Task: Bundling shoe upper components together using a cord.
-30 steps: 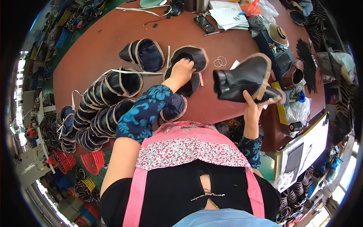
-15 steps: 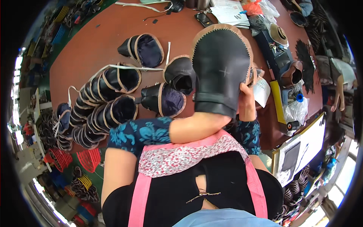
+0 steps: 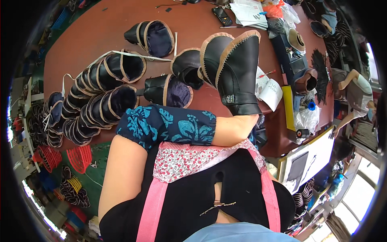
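A black boot upper (image 3: 238, 76) with a tan zigzag-stitched edge stands upright in front of me, turned sideways, its small buckle-like tag facing left. My left hand (image 3: 242, 124) shows only at the wrist, bent up at the collar of this upper. Its fingers are hidden in or behind the black material. A second tan-edged black part (image 3: 213, 52) shows just behind; whether it is a separate upper I cannot tell. My right hand is hidden behind the upper. Another dark upper (image 3: 187, 66) lies close to the left.
Several dark lined uppers lie in nested rows (image 3: 100, 76) on the brown table (image 3: 193, 24), with white cord among them. At the right are a white paper (image 3: 271, 94), a dark box (image 3: 284, 52), a yellow strip (image 3: 288, 107) and plastic bags. A handheld device (image 3: 222, 16) lies at the back.
The upper has turned from its broad face to its side. My right hand, seen earlier at its right edge, is now out of sight. My left forearm has shifted right.
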Demonstrator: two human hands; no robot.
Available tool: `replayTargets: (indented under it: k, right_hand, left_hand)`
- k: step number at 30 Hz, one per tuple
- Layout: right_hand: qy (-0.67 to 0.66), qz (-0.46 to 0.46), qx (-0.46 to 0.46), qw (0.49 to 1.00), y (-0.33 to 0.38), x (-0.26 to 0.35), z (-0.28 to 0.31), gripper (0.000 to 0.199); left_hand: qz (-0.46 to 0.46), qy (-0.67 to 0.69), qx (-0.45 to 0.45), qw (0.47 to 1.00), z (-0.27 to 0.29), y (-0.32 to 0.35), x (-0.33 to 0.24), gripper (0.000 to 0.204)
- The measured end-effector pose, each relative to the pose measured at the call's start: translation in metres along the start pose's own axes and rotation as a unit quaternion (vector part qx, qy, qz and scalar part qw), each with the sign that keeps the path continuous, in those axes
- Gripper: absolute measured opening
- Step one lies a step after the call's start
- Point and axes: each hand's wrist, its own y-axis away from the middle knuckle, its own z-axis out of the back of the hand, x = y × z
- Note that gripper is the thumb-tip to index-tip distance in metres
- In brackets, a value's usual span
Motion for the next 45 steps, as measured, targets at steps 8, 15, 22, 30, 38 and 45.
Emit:
replayTargets:
  k: [8, 15, 22, 30, 38, 45]
  right_hand:
    - [-0.029, 0.017, 0.026, 0.999, -0.006, 0.025, 0.021, 0.047]
    - [-0.062, 0.042, 0.055, 0.996, -0.018, 0.056, 0.041, 0.045]
    - [-0.021, 0.163, 0.125, 0.978, 0.028, -0.014, -0.004, 0.068]
    - [0.098, 0.265, 0.077, 0.956, 0.065, 0.018, -0.035, 0.087]
    - [0.194, 0.169, 0.058, 0.965, 0.072, 0.009, -0.107, 0.07]
    - [0.209, 0.216, 0.021, 0.954, 0.07, 0.016, -0.104, 0.049]
  left_hand:
    - [0.0, 0.044, -0.031, 0.999, -0.011, 0.008, -0.008, 0.038]
    - [0.076, 0.16, -0.057, 0.983, 0.012, 0.004, -0.002, 0.025]
    - [0.372, 0.262, -0.122, 0.882, 0.171, 0.01, 0.029, 0.034]
    - [0.423, 0.211, -0.296, 0.83, 0.165, 0.137, 0.037, 0.033]
    - [0.251, 0.015, -0.132, 0.959, 0.12, 0.112, 0.003, 0.053]
    - [0.265, 0.133, -0.174, 0.939, 0.131, 0.09, 0.003, 0.045]
